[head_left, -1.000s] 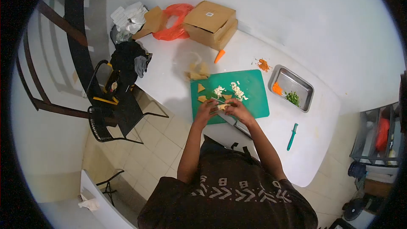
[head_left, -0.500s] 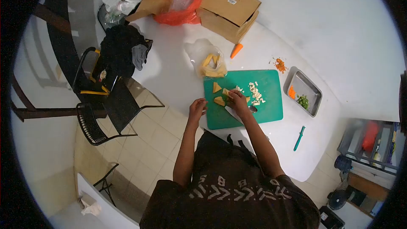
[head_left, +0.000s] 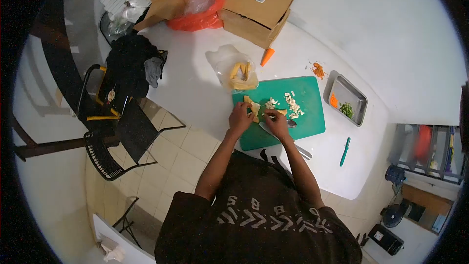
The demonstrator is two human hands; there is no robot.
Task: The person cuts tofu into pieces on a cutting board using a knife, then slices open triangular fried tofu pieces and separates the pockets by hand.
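My left hand (head_left: 240, 119) is at the left side of the green cutting board (head_left: 308, 129), its fingers closed on one of several yellow-brown fried tofu pieces (head_left: 254, 108). Over the middle of the board, my right hand (head_left: 277, 124) has its fingertips pinched together; what they hold, if anything, is too small to make out. Another tofu piece (head_left: 282, 111) lies just beyond its fingers. Partly beneath that hand is a knife (head_left: 304, 152), its handle over the board's near edge. A spoon (head_left: 291, 123) rests right beside it. Chopped white bits (head_left: 293, 105) lie farther back.
Behind the board sits a plastic bag of tofu (head_left: 240, 76). A carrot piece (head_left: 267, 57) lies by a cardboard box (head_left: 258, 10) and a red bag (head_left: 207, 14). To the right are orange peelings (head_left: 318, 70), a metal tray (head_left: 361, 100) with chopped vegetables, and a green peeler (head_left: 345, 151).
My left hand has moved from beside the board onto the tofu pieces. My right hand has drawn back slightly from the left pieces, and the knife handle now shows. The whole view has shifted a little.
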